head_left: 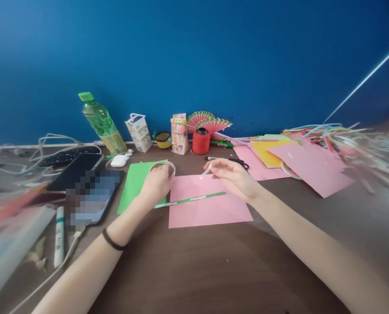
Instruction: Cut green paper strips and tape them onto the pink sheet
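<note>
My left hand [158,182] is closed on a roll of tape [172,167], whose pale ring shows around the fingers, above a green sheet of paper [132,179]. Between the thumb and fingers of my right hand [232,176] is a short white piece of tape [205,172], held over the far edge of a pink sheet of paper [210,213]. A narrow green strip [185,200] with white pieces on it lies across the pink sheet, its left end reaching over the green one.
Along the blue wall stand a tilted green bottle [103,124], a carton [139,133], a patterned pack [179,134] and a red thread spool [201,141]. Phones [99,196], a marker [59,235] and cables are leftward. Pink sheets [308,161] and colourful strips [348,139] lie rightward.
</note>
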`<state>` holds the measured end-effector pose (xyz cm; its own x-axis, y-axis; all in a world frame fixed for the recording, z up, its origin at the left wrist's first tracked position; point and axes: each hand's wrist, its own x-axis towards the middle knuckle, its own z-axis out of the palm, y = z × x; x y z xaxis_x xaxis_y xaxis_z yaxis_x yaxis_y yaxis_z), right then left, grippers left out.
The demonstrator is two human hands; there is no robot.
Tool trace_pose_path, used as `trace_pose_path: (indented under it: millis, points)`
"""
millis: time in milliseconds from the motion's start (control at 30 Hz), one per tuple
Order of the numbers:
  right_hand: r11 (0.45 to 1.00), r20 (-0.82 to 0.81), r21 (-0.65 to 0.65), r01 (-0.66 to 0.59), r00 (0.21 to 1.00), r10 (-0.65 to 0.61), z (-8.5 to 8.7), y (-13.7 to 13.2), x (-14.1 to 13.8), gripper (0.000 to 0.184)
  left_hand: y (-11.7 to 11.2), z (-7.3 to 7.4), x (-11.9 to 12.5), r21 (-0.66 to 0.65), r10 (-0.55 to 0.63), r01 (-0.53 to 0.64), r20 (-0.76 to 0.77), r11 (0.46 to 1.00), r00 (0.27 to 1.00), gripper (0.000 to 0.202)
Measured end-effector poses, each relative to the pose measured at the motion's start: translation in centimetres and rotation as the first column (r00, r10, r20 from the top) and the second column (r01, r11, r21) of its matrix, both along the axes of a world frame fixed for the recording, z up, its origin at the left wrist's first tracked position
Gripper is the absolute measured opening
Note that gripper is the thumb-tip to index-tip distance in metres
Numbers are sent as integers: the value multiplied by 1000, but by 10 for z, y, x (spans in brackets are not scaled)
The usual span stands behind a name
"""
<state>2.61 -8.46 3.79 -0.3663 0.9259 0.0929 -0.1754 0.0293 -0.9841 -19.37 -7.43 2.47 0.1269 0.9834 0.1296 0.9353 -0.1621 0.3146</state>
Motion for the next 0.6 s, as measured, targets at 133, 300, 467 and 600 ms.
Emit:
trace_pose_path:
  millis: [133,300,467,600]
  points:
    - [998,-23,-63,28,999,-29,-5,4,0,13,-6,8,9,111,12,-33,183,993,983,18]
    - [993,-69,-109,52,996,-59,-9,6,-2,14,-19,19,29,-201,-12,250,757,947,653,21]
    - [995,-47,-88,41,998,-45,-17,5,-6,15,-22,15,33,-261,73,328,868,908,490,22]
    - [995,15,6,102,995,-102,-19,10,-1,14,-20,8,33,-237,41,320,856,917,516,19]
